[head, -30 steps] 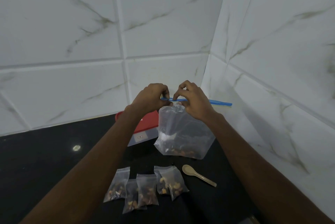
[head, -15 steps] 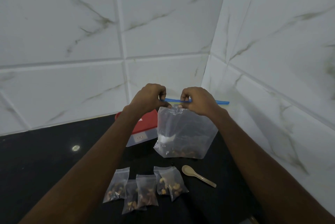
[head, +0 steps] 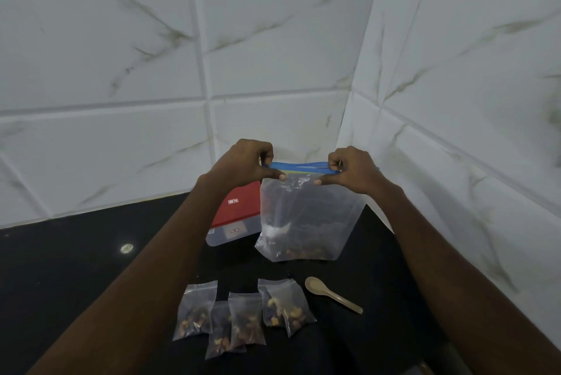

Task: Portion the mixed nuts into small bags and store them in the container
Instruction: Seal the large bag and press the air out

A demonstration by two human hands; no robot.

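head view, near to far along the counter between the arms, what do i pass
small nut bags → large zip bag → red-lidded container → tiled wall

— Dim?
— Yes, flat and greyish. The black worktop (head: 76,277) swallows detail, with one small glare spot at left.
— Sharp?
— Fairly, at centre. The wall tiles (head: 273,40) bow toward the edges.

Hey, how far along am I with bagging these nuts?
Done: several small bags lie filled on the counter. In hand: left hand and right hand pinch the blue zip strip of the big bag. Left: moving them into the red-lidded container, lid on.
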